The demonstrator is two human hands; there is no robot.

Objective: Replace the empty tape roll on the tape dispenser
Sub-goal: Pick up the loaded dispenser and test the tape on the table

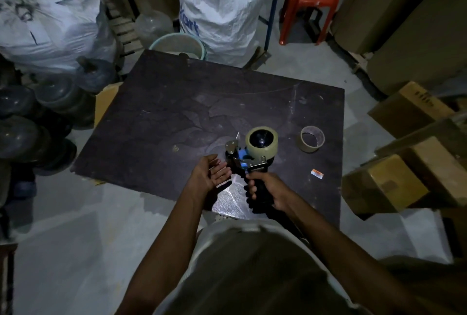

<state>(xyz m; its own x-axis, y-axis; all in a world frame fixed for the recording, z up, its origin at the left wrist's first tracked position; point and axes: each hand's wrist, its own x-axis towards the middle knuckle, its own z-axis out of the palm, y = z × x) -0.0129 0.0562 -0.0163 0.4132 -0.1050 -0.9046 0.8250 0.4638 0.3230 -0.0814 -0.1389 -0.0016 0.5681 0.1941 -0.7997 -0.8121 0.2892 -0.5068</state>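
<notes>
Above the dark table (156, 112), the left hand (211, 175) was spread open, palm up and holding nothing, at 9 o'clock of the tape dispenser (249, 158), whose handle the right hand (266, 189) clenched, a full tape roll (262, 141) mounted, the empty core (312, 138) lying at its 3 o'clock.

We reach both bare arms forward and down. Our right hand (267, 189) is curled tight in a fist-like grip, knuckles up. Our left hand (209, 173) is spread open, palm facing right, fingers (223, 172) extended and empty.
</notes>
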